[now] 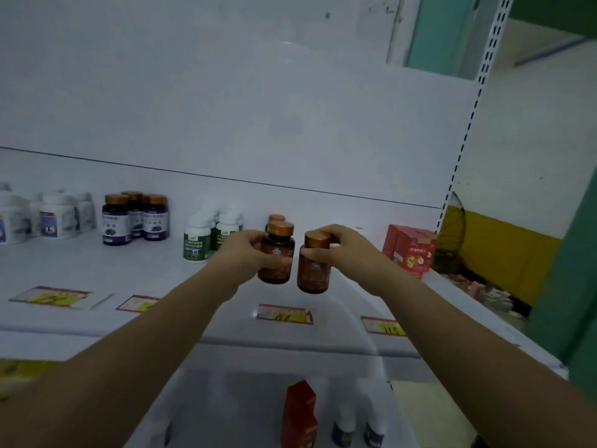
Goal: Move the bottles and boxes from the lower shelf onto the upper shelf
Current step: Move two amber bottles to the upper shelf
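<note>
Above the upper shelf point(97, 273), the left hand point(248, 253) grips one brown, gold-capped bottle point(277, 257); just right, the right hand point(342, 250) grips its twin point(312, 270), both upright.

White jars point(13, 218) cut off at left edge, third amber bottle point(276, 218) mostly hidden

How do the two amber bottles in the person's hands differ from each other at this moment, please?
The left amber bottle stands upright, while the right amber bottle tilts slightly.

The left hand wraps the left amber bottle's body from the side; the right hand grips the right amber bottle around its cap and shoulder.

The left amber bottle sits a little higher in the picture than the right.

Both are brown with copper-coloured caps, over the upper shelf.
</note>
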Action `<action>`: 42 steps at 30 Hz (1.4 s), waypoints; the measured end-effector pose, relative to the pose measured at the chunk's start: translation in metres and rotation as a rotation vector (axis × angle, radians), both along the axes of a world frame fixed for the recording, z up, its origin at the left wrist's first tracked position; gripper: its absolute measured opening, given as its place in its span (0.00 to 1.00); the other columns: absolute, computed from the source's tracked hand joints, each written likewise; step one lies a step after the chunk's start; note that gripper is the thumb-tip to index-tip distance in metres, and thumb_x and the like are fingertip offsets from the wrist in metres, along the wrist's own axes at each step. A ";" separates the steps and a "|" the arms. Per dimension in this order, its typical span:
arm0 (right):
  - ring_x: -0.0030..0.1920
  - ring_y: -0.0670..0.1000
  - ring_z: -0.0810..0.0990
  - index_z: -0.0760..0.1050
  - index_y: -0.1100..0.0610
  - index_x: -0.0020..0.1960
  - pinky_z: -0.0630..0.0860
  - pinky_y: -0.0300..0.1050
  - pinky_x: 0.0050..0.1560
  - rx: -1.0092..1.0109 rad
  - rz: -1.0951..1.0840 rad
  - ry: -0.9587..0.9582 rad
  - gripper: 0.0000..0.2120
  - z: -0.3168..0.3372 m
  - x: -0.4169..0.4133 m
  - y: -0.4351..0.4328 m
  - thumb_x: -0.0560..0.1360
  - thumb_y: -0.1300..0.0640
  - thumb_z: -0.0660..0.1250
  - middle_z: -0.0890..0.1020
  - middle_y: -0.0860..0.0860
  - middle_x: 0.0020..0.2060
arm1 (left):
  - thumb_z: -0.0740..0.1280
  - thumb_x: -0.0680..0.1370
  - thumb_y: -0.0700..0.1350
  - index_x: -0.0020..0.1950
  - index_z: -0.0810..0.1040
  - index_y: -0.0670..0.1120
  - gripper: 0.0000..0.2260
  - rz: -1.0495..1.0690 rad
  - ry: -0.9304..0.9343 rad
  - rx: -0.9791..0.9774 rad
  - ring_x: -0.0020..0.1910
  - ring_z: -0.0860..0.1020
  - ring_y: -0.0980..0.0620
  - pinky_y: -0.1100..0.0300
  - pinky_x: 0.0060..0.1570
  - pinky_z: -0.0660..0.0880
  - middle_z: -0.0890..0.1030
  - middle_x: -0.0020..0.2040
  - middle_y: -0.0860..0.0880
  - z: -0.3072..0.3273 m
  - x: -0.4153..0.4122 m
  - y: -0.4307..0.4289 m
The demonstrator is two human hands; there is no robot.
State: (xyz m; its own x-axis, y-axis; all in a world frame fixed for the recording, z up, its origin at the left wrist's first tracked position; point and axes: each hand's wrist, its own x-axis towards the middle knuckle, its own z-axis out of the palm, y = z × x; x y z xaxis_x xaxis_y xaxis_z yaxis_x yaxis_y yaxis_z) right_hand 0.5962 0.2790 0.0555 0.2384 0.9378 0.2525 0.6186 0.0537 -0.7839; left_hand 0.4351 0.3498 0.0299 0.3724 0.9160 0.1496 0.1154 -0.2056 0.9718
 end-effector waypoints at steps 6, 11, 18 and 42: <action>0.53 0.52 0.77 0.73 0.56 0.58 0.76 0.49 0.56 -0.136 0.005 -0.151 0.20 -0.019 0.030 0.063 0.71 0.51 0.72 0.79 0.52 0.52 | 0.71 0.71 0.36 0.56 0.76 0.40 0.14 0.211 0.347 0.079 0.53 0.77 0.44 0.53 0.53 0.75 0.80 0.52 0.42 -0.014 0.040 0.053; 0.43 0.47 0.74 0.73 0.57 0.54 0.69 0.36 0.38 -0.110 -0.018 -0.261 0.16 -0.025 0.040 0.102 0.72 0.49 0.70 0.77 0.50 0.44 | 0.69 0.74 0.41 0.54 0.77 0.40 0.11 0.243 0.478 0.197 0.53 0.78 0.43 0.53 0.51 0.74 0.81 0.51 0.41 -0.026 0.055 0.087; 0.52 0.53 0.75 0.64 0.59 0.67 0.71 0.40 0.44 -0.117 -0.099 -0.274 0.27 -0.023 0.044 0.147 0.73 0.53 0.70 0.76 0.56 0.58 | 0.71 0.72 0.44 0.54 0.79 0.39 0.14 0.221 0.490 0.221 0.52 0.79 0.42 0.53 0.51 0.75 0.82 0.51 0.40 -0.027 0.068 0.121; 0.49 0.52 0.68 0.65 0.62 0.63 0.66 0.45 0.45 -0.098 -0.213 -0.393 0.23 -0.028 0.048 0.204 0.73 0.57 0.70 0.73 0.60 0.58 | 0.72 0.72 0.42 0.59 0.77 0.40 0.17 0.097 0.483 0.227 0.55 0.79 0.44 0.56 0.53 0.74 0.81 0.56 0.41 -0.029 0.070 0.146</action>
